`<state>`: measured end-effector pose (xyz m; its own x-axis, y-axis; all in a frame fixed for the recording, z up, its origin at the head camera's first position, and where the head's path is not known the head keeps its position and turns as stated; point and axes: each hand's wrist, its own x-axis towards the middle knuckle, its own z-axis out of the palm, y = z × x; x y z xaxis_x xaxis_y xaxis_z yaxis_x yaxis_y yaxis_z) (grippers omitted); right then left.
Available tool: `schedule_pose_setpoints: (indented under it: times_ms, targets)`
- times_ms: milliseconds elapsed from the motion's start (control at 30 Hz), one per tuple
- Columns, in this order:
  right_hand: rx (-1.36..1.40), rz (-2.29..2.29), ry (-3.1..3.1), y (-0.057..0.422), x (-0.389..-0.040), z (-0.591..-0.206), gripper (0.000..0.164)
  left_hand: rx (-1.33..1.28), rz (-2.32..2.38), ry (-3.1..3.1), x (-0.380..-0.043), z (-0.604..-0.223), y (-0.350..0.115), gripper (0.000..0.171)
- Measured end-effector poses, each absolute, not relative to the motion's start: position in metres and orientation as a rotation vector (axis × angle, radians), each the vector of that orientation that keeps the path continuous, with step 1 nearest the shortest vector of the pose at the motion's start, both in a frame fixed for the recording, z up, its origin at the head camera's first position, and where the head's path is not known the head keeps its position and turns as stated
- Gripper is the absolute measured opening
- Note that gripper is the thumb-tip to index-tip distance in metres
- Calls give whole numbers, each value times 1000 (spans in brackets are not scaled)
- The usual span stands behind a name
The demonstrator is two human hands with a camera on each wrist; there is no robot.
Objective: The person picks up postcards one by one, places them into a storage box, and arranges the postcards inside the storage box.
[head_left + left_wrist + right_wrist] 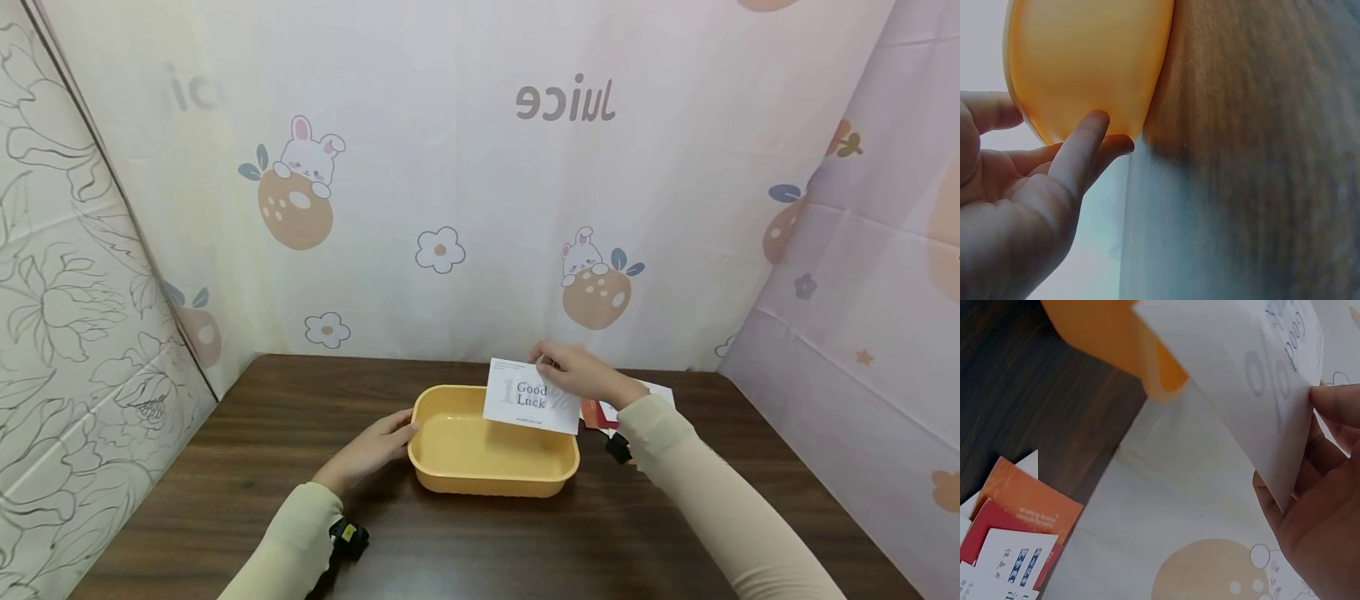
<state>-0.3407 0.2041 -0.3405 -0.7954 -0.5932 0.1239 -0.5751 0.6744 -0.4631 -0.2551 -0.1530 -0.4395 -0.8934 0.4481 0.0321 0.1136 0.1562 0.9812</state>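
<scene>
A yellow plastic basin (495, 486) stands on the wooden table. At its left end, my left hand (381, 447) grips the wall. The left wrist view shows the thumb at the rim and the fingers of this hand (1041, 187) against the outside of the basin (1091, 56). Between thumb and fingers, my right hand (573, 371) pinches a white card (517, 408) printed "Good Luck". The card is held tilted above the right part of the basin. In the right wrist view the thumb lies on the printed face of the card (1241, 381).
Right of the basin lies a loose pile of cards, partly hidden by the right forearm in the head view. Among them are an orange card (1032, 494), a red card (991, 528) and a white card with blue print (1016, 556). A patterned curtain (450, 167) hangs behind the table.
</scene>
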Motion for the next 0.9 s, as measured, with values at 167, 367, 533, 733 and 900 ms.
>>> schedule_pose_setpoints:
  times_ms: [167, 367, 533, 733, 900]
  targets:
    - [-1062, -697, 2773, 193, -340, -341, 16, 544, 1801, 2171, -254, -438, -153, 53]
    - [-1084, -607, 2637, 177, -340, -339, 13, 544, 1795, 2165, -254, -438, -154, 56]
    - [-1087, -528, 2598, 167, -341, -338, 13, 542, 1792, 2163, -254, -437, -154, 56]
    - [-1027, -432, 2589, 161, -344, -342, 11, 541, 1779, 2174, -254, -438, -153, 56]
    - [-938, -392, 2561, 155, -346, -348, 8, 533, 1789, 2168, -253, -438, -153, 57]
